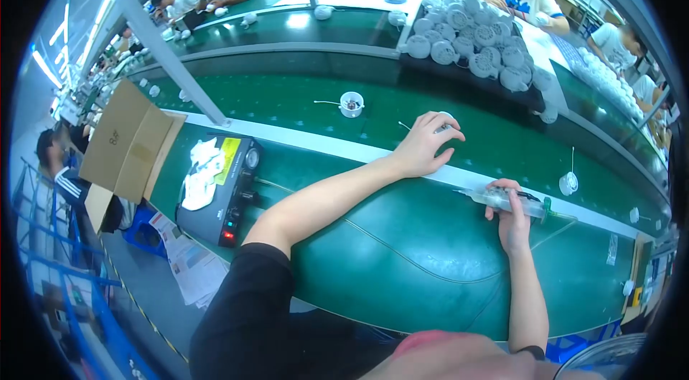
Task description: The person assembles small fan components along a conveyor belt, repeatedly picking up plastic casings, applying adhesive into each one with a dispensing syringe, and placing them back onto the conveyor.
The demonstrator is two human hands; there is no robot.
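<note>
My left hand reaches over the far rail onto the green conveyor belt. Its thumb stands apart from the curved fingers, which are over a small white round part, mostly hidden behind them; whether they touch it I cannot tell. A thin wire sticks out to the left of that part. My right hand is wrapped around a clear dispensing syringe, held nearly level with its narrow tip to the left. The syringe has a green end fitting with a thin hose leading from it.
A dark dispenser box with a lit red display and white tissue stands left. Behind it is an open carton. On the belt lie white cups with wires. Beyond are piled white housings and several people at work.
</note>
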